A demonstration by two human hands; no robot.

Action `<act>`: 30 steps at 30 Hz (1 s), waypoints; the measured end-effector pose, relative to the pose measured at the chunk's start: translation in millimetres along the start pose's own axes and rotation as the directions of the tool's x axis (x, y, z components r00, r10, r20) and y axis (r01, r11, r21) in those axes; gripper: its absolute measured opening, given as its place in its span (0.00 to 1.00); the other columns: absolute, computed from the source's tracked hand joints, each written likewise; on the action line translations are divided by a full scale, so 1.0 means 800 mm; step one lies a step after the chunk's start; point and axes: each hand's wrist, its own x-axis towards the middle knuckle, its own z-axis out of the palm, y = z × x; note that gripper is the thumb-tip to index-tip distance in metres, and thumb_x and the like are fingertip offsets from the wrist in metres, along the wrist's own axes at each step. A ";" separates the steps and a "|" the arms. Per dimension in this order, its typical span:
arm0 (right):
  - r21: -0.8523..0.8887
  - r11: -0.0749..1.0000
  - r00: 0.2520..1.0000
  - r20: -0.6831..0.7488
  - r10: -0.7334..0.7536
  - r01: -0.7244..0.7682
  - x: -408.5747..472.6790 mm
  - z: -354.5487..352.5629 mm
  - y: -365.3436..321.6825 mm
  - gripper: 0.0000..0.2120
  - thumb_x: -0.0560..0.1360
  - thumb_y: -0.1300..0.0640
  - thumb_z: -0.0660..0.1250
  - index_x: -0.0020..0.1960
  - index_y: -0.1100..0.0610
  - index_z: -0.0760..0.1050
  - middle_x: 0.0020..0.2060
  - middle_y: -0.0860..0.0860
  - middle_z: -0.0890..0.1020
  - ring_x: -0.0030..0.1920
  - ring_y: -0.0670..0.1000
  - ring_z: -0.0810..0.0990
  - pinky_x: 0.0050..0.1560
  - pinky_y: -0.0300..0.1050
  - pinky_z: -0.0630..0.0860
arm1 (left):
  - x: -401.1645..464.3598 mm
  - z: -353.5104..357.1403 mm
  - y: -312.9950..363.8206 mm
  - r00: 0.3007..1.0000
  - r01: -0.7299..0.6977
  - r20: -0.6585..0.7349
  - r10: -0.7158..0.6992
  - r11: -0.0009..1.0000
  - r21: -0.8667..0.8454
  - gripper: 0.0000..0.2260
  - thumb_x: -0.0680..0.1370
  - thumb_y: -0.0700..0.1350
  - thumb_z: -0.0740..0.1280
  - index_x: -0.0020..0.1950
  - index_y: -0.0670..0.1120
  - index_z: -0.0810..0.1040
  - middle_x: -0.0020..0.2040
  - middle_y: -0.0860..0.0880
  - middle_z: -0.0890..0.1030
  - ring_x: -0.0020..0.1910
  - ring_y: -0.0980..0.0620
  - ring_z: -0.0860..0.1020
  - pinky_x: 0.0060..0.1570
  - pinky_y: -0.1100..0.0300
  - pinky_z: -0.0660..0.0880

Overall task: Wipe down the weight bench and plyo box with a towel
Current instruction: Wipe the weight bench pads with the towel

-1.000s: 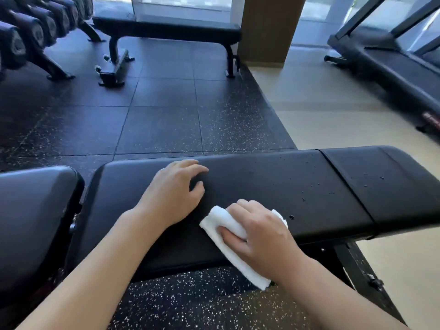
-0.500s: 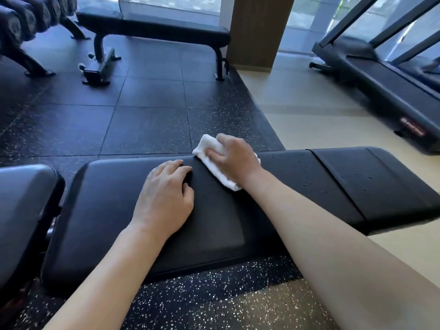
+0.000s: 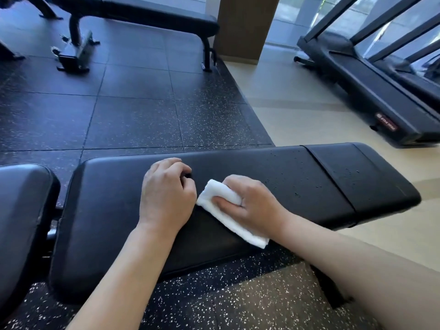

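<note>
A long black bench (image 3: pixel 297 186) lies across the view. The right hand (image 3: pixel 252 203) holds a folded white towel (image 3: pixel 228 210) and presses it flat on the bench pad. Its fingers curl over the top of the towel and the thumb tucks in along the near side. The left hand (image 3: pixel 166 194) rests on the bench just beside the towel, its fingers bent and holding nothing. The two hands are close together, with the towel's corner almost touching the left one. Small wet drops (image 3: pixel 285 177) dot the pad to the right of the hands. A second bench (image 3: pixel 152 13) stands farther back on the dark speckled floor (image 3: pixel 133 110). A treadmill (image 3: pixel 371 75) sits at the right on the pale floor.
</note>
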 end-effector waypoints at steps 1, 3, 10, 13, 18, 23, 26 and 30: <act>-0.004 0.999 0.999 -0.021 0.038 -0.038 0.019 0.002 0.003 0.16 0.79 0.49 0.70 0.38 0.54 0.68 0.34 0.46 0.73 0.37 0.49 0.72 0.40 0.51 0.71 | 0.001 -0.002 -0.001 1.000 0.002 -0.003 -0.002 1.000 -0.009 0.15 0.74 0.44 0.60 0.51 0.46 0.85 0.59 0.49 0.84 0.63 0.44 0.77 0.68 0.47 0.72; -0.025 0.991 0.989 -0.071 0.128 -0.130 0.060 0.006 0.016 0.17 0.79 0.47 0.70 0.38 0.52 0.67 0.33 0.45 0.73 0.37 0.50 0.73 0.41 0.53 0.73 | 0.006 -0.003 0.000 1.000 0.007 -0.018 -0.007 0.999 -0.031 0.15 0.73 0.45 0.60 0.51 0.46 0.84 0.55 0.50 0.85 0.60 0.44 0.78 0.65 0.47 0.73; -0.090 0.965 0.964 -0.132 0.232 -0.245 0.108 0.021 0.011 0.18 0.80 0.44 0.67 0.39 0.52 0.66 0.36 0.46 0.74 0.41 0.52 0.74 0.41 0.48 0.63 | 0.011 -0.002 0.005 0.995 0.064 -0.073 -0.072 0.992 -0.105 0.05 0.76 0.38 0.65 0.46 0.47 0.76 0.43 0.53 0.78 0.49 0.45 0.75 0.55 0.49 0.71; -0.103 0.967 0.964 -0.152 0.218 -0.235 0.074 0.024 -0.010 0.18 0.81 0.44 0.67 0.39 0.53 0.66 0.35 0.46 0.73 0.40 0.49 0.70 0.39 0.46 0.57 | 0.015 -0.006 0.011 0.995 0.046 -0.085 -0.059 0.988 -0.145 0.04 0.78 0.41 0.63 0.46 0.50 0.74 0.42 0.56 0.77 0.48 0.48 0.75 0.55 0.49 0.71; -0.108 0.987 0.984 -0.147 0.105 -0.121 0.018 0.044 -0.046 0.21 0.81 0.44 0.67 0.36 0.49 0.61 0.33 0.46 0.70 0.36 0.49 0.68 0.38 0.51 0.66 | 0.017 -0.010 0.007 0.992 0.091 -0.066 -0.107 0.972 -0.215 0.09 0.77 0.50 0.58 0.46 0.50 0.77 0.44 0.55 0.81 0.49 0.49 0.77 0.58 0.44 0.75; -0.036 0.995 0.993 -0.072 0.095 -0.098 0.041 0.029 -0.040 0.21 0.81 0.43 0.64 0.35 0.49 0.60 0.32 0.46 0.70 0.37 0.51 0.70 0.39 0.50 0.66 | 0.015 -0.005 0.008 0.990 0.107 -0.068 -0.120 0.979 -0.173 0.08 0.78 0.49 0.60 0.47 0.50 0.78 0.45 0.55 0.81 0.50 0.50 0.77 0.56 0.47 0.75; -0.059 0.988 0.988 -0.053 0.142 -0.146 0.090 0.024 -0.037 0.16 0.81 0.39 0.58 0.37 0.44 0.64 0.35 0.45 0.72 0.43 0.54 0.75 0.45 0.53 0.73 | 0.013 -0.001 0.004 0.988 0.099 -0.105 -0.118 0.981 -0.167 0.06 0.81 0.44 0.62 0.51 0.49 0.79 0.48 0.53 0.82 0.51 0.50 0.78 0.52 0.51 0.74; -0.079 0.979 0.982 -0.016 0.188 -0.189 0.140 0.033 -0.027 0.16 0.82 0.42 0.59 0.39 0.48 0.64 0.42 0.47 0.75 0.52 0.57 0.79 0.52 0.55 0.72 | 0.015 0.001 0.002 0.983 0.110 -0.135 -0.127 0.986 -0.129 0.05 0.81 0.41 0.64 0.56 0.49 0.76 0.52 0.53 0.81 0.53 0.51 0.76 0.52 0.57 0.69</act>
